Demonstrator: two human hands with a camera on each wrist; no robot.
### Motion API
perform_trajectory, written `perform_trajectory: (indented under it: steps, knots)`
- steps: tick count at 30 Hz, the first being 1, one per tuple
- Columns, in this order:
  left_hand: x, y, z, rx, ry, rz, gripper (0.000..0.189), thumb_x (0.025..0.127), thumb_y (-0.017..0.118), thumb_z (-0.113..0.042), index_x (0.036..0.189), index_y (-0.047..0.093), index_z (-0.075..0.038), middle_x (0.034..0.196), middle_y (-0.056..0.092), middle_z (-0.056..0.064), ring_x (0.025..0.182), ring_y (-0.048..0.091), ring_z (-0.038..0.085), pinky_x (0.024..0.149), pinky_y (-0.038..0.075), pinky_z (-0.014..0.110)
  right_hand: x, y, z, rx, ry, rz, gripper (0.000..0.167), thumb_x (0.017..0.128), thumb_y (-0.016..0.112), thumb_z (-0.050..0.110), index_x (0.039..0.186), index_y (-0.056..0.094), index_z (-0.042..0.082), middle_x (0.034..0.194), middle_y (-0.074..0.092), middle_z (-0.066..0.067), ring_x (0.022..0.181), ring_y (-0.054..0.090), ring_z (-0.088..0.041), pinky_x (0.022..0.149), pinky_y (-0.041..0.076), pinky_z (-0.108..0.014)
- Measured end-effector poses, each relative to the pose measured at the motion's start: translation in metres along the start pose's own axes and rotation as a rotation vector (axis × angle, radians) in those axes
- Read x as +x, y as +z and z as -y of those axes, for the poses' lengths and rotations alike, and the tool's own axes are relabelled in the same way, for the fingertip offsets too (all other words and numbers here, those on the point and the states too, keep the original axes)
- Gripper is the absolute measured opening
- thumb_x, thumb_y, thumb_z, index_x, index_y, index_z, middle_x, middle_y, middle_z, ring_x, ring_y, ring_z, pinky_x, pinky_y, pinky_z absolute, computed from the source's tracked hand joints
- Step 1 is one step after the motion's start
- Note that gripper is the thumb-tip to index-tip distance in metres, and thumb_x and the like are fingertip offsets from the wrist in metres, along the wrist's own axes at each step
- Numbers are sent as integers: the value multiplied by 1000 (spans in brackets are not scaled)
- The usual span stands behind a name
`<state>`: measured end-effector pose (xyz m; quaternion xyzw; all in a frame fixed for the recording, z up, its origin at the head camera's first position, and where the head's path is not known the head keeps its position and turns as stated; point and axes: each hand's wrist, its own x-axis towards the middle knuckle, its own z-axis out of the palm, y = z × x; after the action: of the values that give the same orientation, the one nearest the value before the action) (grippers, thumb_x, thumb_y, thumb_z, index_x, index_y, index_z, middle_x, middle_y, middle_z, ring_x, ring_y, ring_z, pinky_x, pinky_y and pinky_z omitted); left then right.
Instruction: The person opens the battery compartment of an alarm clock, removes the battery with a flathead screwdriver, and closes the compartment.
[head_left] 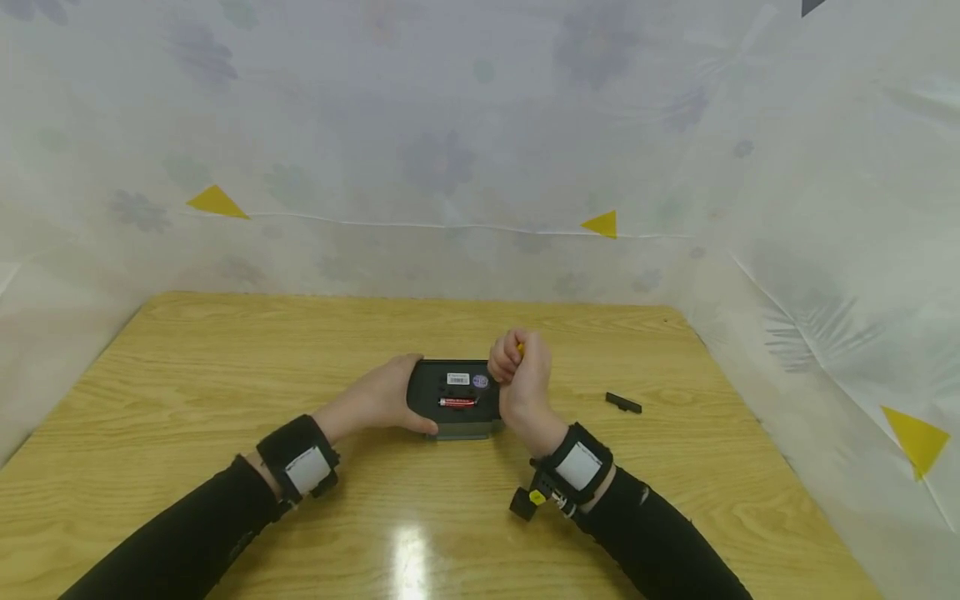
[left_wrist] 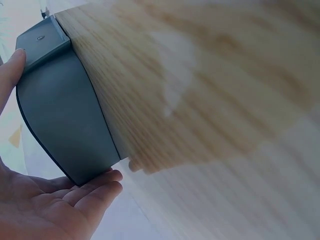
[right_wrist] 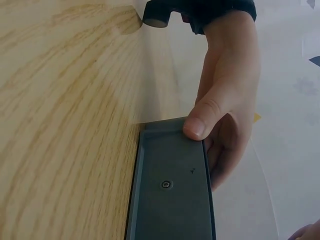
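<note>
A dark grey wedge-shaped device (head_left: 431, 385) lies with its underside up, bearing a white label and a round purple sticker. In its open slot sits a red battery (head_left: 457, 402). My left hand (head_left: 382, 396) grips the device's left end, thumb on the near edge and fingers around the far side. That thumb (right_wrist: 197, 125) also shows in the right wrist view. Curled into a fist, my right hand (head_left: 525, 379) is over the device's right end. A small yellow object (head_left: 521, 347) peeks out of this fist; its remainder is hidden by the fingers.
A small black battery cover (head_left: 623, 402) lies on the wooden table (head_left: 300, 333) to the right of the device. Pale flowered sheeting (head_left: 420, 167) with yellow triangles hangs behind the table and along its sides. A black camera (head_left: 523, 503) juts from the right wristband.
</note>
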<state>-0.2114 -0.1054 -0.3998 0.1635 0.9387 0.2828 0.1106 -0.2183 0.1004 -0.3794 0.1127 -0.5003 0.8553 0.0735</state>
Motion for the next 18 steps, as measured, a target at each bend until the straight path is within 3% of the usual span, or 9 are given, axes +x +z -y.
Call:
perform_trajectory:
  steps: [7, 18]
  knots:
    - [-1, -2, 1, -10, 16, -13, 115, 75, 98, -38, 156, 35, 13, 145, 57, 30, 126, 63, 39, 109, 53, 54, -1, 7, -3, -31, 24, 15, 45, 99, 33, 4, 56, 26, 18, 49, 27, 12, 44, 19, -5, 48, 16, -23]
    - [-5, -3, -2, 5, 5, -7, 115, 74, 98, -39, 156, 36, 13, 145, 57, 29, 128, 62, 40, 111, 52, 55, -3, 1, -1, 107, -10, -33, 44, 98, 30, 4, 56, 26, 19, 50, 23, 9, 44, 19, -8, 53, 10, -29]
